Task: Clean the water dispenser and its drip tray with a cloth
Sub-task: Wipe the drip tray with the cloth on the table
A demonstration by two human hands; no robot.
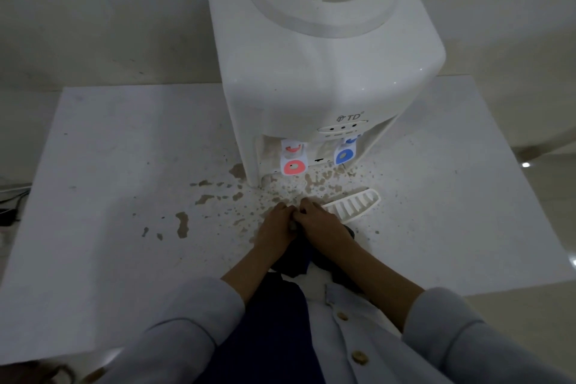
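A white tabletop water dispenser stands at the back of a white table, with a red tap and a blue tap on its front. Its white slotted drip tray lies loose on the table, in front of the dispenser and to the right. My left hand and my right hand are pressed together just left of the tray, both closed on a dark cloth that hangs down between my wrists. Most of the cloth is hidden by my hands.
Brown spill stains and splatter cover the table in front of the dispenser and out to the left. A pale wall rises behind. Dark cables lie beyond the table's left edge. The table's front edge is near my body.
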